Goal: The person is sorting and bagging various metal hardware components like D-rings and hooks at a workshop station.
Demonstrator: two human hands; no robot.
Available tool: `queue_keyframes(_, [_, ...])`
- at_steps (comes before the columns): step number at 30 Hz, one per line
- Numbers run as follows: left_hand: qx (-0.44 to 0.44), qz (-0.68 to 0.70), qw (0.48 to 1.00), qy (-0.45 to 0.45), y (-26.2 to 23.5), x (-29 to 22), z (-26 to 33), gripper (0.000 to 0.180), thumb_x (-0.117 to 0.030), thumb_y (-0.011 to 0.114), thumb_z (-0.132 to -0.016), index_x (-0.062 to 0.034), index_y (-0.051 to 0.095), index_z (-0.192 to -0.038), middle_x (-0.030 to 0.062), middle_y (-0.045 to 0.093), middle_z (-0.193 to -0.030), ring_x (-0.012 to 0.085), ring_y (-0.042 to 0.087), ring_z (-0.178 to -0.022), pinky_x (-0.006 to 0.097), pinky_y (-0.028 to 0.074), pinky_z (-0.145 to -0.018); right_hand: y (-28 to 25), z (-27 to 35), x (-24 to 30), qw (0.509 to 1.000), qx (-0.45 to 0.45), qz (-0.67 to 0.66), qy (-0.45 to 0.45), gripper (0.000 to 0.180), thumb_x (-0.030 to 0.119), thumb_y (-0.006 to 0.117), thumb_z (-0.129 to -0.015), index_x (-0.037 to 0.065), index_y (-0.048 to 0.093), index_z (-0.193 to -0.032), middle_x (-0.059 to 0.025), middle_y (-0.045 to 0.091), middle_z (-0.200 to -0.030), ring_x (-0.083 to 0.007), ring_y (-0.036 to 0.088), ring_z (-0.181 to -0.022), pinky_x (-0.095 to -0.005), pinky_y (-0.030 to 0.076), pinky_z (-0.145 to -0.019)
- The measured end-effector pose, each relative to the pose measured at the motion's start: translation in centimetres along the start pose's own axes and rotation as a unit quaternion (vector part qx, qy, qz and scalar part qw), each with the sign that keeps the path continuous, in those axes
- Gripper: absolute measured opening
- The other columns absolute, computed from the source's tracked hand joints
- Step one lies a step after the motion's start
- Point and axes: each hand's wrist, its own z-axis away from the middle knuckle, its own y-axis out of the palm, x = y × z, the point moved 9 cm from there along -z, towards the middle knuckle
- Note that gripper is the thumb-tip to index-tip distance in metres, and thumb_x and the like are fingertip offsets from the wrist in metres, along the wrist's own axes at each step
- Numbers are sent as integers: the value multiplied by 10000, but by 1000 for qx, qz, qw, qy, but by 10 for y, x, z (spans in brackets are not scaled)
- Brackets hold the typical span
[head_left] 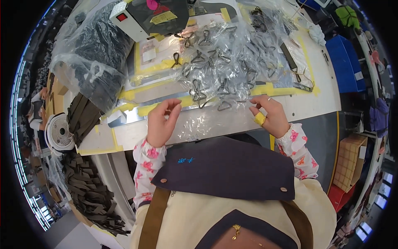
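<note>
My left hand (pixel 163 123) hovers at the near edge of the work table, fingers loosely curled and thumb apart, nothing visible in it. Opposite it, my right hand (pixel 271 116) is bent with thumb and forefinger apart; yellow tape (pixel 260 119) wraps one digit. Between them lies clear plastic film (pixel 192 128). A triangular metal ring (pixel 224 106) rests on the film, nearest my right hand's side. Beyond both hands spreads a heap of metal hooks with triangular rings (pixel 223 86), several in clear plastic bags (pixel 232 54). One dark hook (pixel 176 60) sits at the heap's left.
A machine with a red switch (pixel 121 17) stands at the back. Left are a large plastic-wrapped bundle (pixel 93 54), dark straps (pixel 81 114) and a white fan (pixel 61 132). A dark strap with a hook (pixel 289 57) lies right, near a blue bin (pixel 345 62).
</note>
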Motion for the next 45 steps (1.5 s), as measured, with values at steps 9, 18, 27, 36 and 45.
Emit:
queue_keyframes(9, [-113,-306,924,198,54,-20,-115,235,-133,573,-758,-34,553,-970,107,585,-795,210,550,-705,279,435,-628,27,-34,-7,973,135,-187,-11,158,118,597,-751,10,549,-856,-91,562,-736,-180,566,-629,-277,439,-575])
queue_keyframes(18, [10,524,841,-135,88,-4,-58,125,-19,532,-791,-15,493,-909,60,578,-864,152,560,-797,248,433,-705,89,-70,-12,780,66,-575,238,287,221,479,-856,-24,478,-1006,-69,556,-713,-114,555,-613,-231,448,-529])
queue_keyframes(27, [251,585,758,-142,103,50,-43,235,-194,484,-855,-42,471,-1034,65,561,-899,122,555,-808,236,450,-660,34,-91,36,992,95,-65,47,253,196,555,-796,15,495,-630,-126,459,-484,-271,453,-412,-319,347,-389])
queue_keyframes(36, [125,722,599,-323,126,3,-54,227,-223,418,-882,-71,486,-1036,84,559,-916,155,573,-765,266,494,-674,10,-120,75,981,178,-56,-46,266,123,592,-747,9,426,-573,-102,445,-525,-176,395,-448,-274,350,-456])
queue_keyframes(45, [75,660,729,-164,74,38,-106,296,-73,491,-828,-45,439,-1117,43,550,-811,95,536,-683,205,457,-619,-13,-180,-10,986,36,-161,12,192,7,540,-696,38,449,-862,-141,546,-782,-212,561,-680,-294,440,-626])
